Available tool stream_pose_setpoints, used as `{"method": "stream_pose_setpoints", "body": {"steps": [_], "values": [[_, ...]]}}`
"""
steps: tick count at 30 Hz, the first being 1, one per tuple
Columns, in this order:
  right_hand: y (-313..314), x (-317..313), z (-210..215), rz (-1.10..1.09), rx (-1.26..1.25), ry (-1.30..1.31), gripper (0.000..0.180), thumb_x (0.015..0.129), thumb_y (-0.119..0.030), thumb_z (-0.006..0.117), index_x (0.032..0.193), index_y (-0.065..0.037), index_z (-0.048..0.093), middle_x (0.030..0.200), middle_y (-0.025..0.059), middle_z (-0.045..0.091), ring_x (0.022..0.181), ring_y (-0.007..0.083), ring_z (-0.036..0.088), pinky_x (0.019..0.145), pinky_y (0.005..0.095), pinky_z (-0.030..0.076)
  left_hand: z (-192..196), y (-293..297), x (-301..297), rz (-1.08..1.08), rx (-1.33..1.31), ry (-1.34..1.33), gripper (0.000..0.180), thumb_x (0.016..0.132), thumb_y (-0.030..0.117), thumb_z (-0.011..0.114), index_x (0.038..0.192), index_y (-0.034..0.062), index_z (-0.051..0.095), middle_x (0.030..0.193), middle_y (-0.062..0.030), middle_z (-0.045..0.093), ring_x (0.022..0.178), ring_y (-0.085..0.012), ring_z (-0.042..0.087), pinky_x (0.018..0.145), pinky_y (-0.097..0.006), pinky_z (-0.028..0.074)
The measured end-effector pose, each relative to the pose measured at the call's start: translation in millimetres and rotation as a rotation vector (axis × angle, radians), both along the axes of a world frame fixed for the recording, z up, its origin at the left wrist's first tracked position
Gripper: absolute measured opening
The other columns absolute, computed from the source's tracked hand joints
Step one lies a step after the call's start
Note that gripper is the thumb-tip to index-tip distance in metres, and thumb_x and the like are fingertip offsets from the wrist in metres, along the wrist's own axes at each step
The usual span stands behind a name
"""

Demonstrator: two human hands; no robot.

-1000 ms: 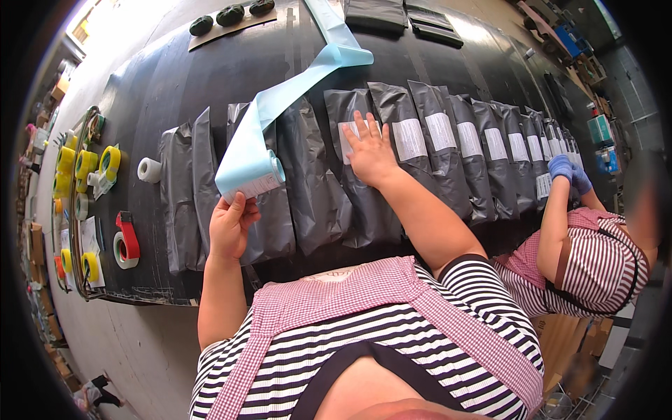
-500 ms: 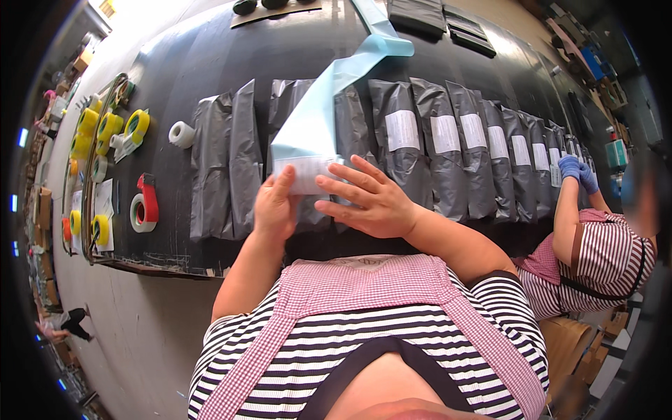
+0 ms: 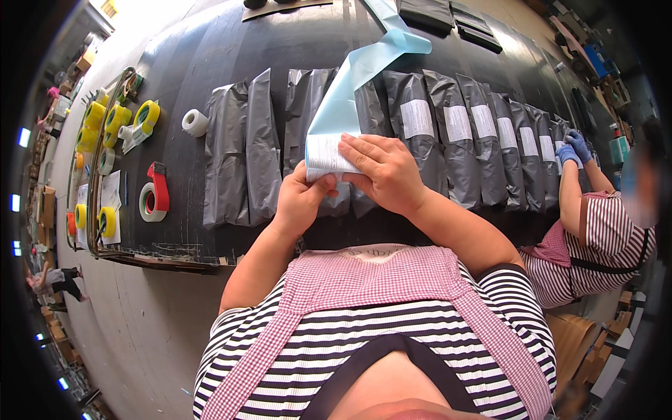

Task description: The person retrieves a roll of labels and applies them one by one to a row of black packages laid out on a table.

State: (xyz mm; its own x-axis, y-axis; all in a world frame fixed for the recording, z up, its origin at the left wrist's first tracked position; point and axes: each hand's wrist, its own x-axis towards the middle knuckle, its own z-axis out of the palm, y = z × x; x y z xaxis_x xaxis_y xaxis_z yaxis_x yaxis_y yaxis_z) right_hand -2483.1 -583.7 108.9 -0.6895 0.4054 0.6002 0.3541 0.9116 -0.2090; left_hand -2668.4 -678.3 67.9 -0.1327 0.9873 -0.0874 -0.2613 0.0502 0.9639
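A pale blue backing strip (image 3: 344,89) runs down from the far side of the table, with a white printed label (image 3: 327,154) at its near end. My left hand (image 3: 299,201) is closed on the strip's lower left corner, thumb pressed against it. My right hand (image 3: 390,173) pinches the label's right edge, its fingers lying over the front. Beneath and behind the strip lie grey plastic mailing bags (image 3: 226,157) without visible labels. To the right, a row of similar grey bags (image 3: 455,164) carries white labels.
On the black table (image 3: 183,217) at left are a red tape dispenser (image 3: 159,189), a white roll (image 3: 194,123) and several yellow tape rolls (image 3: 145,115). Stacked dark bags (image 3: 427,15) lie at the far side. At right, a co-worker's blue-gloved hands (image 3: 575,147) touch the labelled bags.
My right hand has moved from spread fingers beside the label to pinching its edge. My left fingers have curled in at the lower corner. The label end is now tilted.
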Motion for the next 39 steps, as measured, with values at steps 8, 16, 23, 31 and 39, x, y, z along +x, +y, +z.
{"method": "stream_pose_setpoints", "body": {"steps": [8,16,23,31,39], "values": [[38.3,-7.5,9.2,0.142,-0.559,0.016,0.025,0.089,-0.023,0.070,0.108,-0.008,0.075,0.109,0.0081,0.073,0.099,0.0277,0.067,0.085,0.0361,0.052,-3.2,15.7,-14.6,0.027,-0.028,0.319,0.019,0.095,0.007,0.065,0.109,-0.0038,0.067,0.108,-0.0038,0.060,0.088,-0.0137,0.063,0.079,-0.030,0.056],[152.6,12.7,30.3,0.263,-1.447,0.536,0.035,0.101,-0.028,0.060,0.119,0.000,0.067,0.109,0.0096,0.070,0.097,0.0169,0.068,0.081,0.0329,0.058,-34.4,24.4,-75.7,-0.006,-0.303,0.012,0.025,0.096,0.018,0.067,0.113,-0.0004,0.064,0.097,-0.0067,0.068,0.086,-0.0166,0.066,0.079,-0.034,0.058],[131.5,6.2,-57.3,0.192,-0.248,0.071,0.036,0.083,-0.006,0.072,0.118,-0.012,0.071,0.136,0.0113,0.061,0.132,0.0317,0.051,0.107,0.0387,0.045,-36.9,28.6,-133.0,0.489,0.089,-0.628,0.034,0.099,0.022,0.061,0.126,0.0019,0.055,0.111,-0.0085,0.066,0.094,-0.0184,0.067,0.083,-0.031,0.061],[153.6,-0.3,-94.3,0.165,-0.146,-0.115,0.030,0.086,-0.012,0.071,0.116,-0.013,0.072,0.136,0.0091,0.061,0.133,0.0287,0.051,0.108,0.0373,0.045,-41.4,25.8,-127.6,0.470,0.043,-0.611,0.037,0.099,0.024,0.061,0.128,0.0024,0.053,0.116,-0.0081,0.064,0.096,-0.0175,0.066,0.084,-0.031,0.060],[160.6,7.5,-95.7,0.124,-0.135,-0.401,0.032,0.091,-0.022,0.066,0.122,-0.015,0.069,0.140,0.0097,0.058,0.133,0.0252,0.051,0.115,0.0522,0.034,-49.7,21.6,-117.7,0.486,-0.016,-0.585,0.037,0.099,0.024,0.062,0.127,0.0023,0.052,0.111,-0.0075,0.064,0.094,-0.0173,0.066,0.083,-0.031,0.061]]}}
